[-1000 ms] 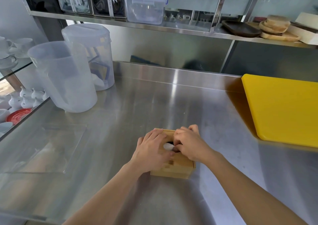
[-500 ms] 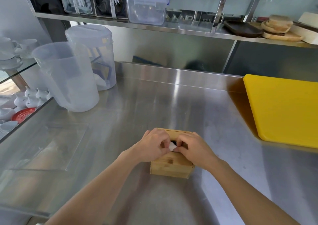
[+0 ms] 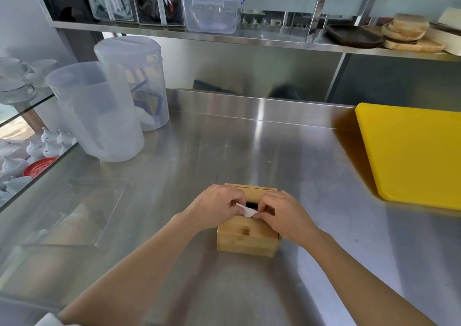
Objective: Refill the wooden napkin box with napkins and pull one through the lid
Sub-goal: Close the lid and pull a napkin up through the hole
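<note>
A small wooden napkin box (image 3: 245, 235) stands on the steel counter in front of me, its lid on and a dark slot in the top. A white napkin (image 3: 245, 210) sticks out of that slot. My left hand (image 3: 215, 207) rests on the left side of the lid and pinches the napkin's left end. My right hand (image 3: 283, 214) lies over the right side of the lid, fingertips pinching the napkin's right edge. Both hands hide most of the lid.
Two translucent plastic jugs (image 3: 99, 111) stand at the back left. A yellow cutting board (image 3: 414, 153) lies at the right. A clear flat sheet (image 3: 74, 213) lies at the left. Cups sit on glass shelves (image 3: 30, 151) beyond the counter's left edge; a steel shelf (image 3: 249, 38) runs above.
More of the white napkin has come up out of the slot between my fingers. My hands have drawn slightly apart over the lid.
</note>
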Demonstrator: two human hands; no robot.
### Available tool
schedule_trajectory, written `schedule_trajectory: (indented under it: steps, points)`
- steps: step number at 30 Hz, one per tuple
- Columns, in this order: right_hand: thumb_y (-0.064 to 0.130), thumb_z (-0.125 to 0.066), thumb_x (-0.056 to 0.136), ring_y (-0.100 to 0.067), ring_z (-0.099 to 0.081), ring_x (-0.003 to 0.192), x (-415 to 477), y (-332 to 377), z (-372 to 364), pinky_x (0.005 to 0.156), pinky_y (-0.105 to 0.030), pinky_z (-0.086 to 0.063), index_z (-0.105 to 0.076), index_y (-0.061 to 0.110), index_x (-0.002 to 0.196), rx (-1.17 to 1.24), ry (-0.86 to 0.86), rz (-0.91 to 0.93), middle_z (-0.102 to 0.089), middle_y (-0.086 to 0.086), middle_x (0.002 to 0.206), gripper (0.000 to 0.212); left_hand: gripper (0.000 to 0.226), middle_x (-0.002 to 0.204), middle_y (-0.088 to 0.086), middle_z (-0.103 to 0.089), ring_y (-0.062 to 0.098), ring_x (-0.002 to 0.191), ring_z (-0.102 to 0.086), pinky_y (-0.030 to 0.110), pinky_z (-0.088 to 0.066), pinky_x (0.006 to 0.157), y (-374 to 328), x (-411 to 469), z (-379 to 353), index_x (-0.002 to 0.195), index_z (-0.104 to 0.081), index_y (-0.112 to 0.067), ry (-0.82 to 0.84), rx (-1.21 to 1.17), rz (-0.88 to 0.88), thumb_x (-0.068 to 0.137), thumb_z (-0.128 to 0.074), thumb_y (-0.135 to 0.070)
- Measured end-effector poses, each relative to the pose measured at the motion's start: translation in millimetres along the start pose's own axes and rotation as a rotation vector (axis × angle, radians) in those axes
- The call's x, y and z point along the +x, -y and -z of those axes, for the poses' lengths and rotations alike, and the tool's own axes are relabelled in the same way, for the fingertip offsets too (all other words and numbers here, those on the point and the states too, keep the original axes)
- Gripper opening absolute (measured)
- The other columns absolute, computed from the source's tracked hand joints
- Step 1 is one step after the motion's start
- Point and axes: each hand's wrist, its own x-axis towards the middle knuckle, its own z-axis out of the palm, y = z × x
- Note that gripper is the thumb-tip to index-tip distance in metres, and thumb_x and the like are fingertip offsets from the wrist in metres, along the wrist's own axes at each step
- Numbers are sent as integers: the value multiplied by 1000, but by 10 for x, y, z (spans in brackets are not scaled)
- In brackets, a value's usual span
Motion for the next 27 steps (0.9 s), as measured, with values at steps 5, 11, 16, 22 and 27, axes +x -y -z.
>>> schedule_trajectory:
  steps: [5, 11, 16, 22, 27]
  points:
    - [15, -73, 73, -24, -56, 62, -40, -23, -74, 64, -24, -35, -58, 6, 61, -45, -79, 46, -64, -6, 62, 21, 5, 76, 1, -73, 23, 69, -65, 27, -49, 71, 20, -138, -74, 74, -73, -11, -280, 240, -238, 77, -68, -10]
    - [3, -72, 68, -18, -49, 65, -25, 18, -160, 67, -15, -20, -53, 8, 60, -219, -202, 150, -60, -3, 63, 21, 13, 64, 4, -62, 23, 58, -58, 27, -44, 70, 48, -243, -201, 65, -70, -11, -495, 328, -277, 65, -78, -1]
    - [-1, -73, 63, -20, -52, 63, -25, 27, -200, 66, -18, -22, -55, 8, 62, -253, -216, 182, -60, -4, 67, 21, 12, 64, -2, -60, 19, 61, -57, 35, -40, 91, 35, -275, -267, 67, -61, -12, -473, 374, -309, 76, -66, -6]
    - [35, -60, 80, -13, -40, 114, 9, 30, -136, 86, -24, -16, -69, 27, 89, -53, 22, 94, -55, 2, 121, 14, 6, 79, 0, -65, 19, 89, -59, 37, -18, 108, 52, -258, -249, 80, -53, -9, -235, 279, -259, 85, -53, -7]
    - [81, -35, 67, -13, 19, 141, 74, -51, -158, 111, -41, 11, -56, 38, 120, -142, 452, -157, 13, 7, 157, 71, 15, 91, 1, -61, 16, 107, -51, 34, -7, 110, 65, -246, -275, 86, -50, -10, -150, 291, -201, 93, -39, -16]
